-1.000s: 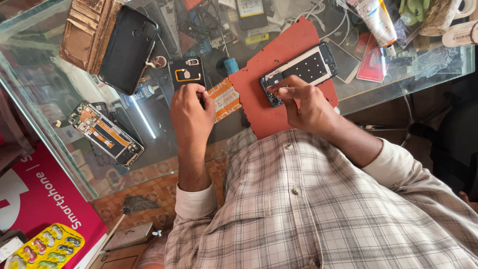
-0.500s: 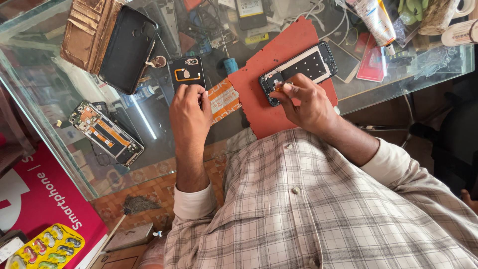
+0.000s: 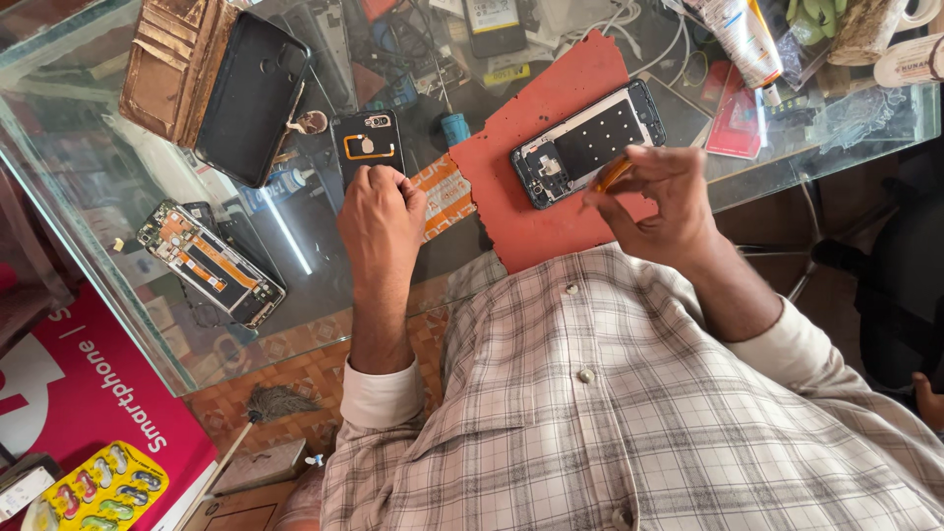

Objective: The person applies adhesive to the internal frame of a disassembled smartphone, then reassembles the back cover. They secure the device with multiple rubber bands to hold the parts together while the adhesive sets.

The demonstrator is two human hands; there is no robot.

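One opened phone [image 3: 588, 141] — just above rt hand [image 3: 661, 197]

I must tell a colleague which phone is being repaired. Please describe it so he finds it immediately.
On the glass table, find the red mat. The opened phone lies on it, beside the right hand. Unlike the other phones, it alone rests on red.

Yellow blister pack [image 3: 96, 489] and magenta box [image 3: 74, 393] far below-left of the left hand [image 3: 379, 211]. White tube [image 3: 742, 34] with orange stripe, red packet [image 3: 736, 126] above-right of the right hand [image 3: 659, 197].
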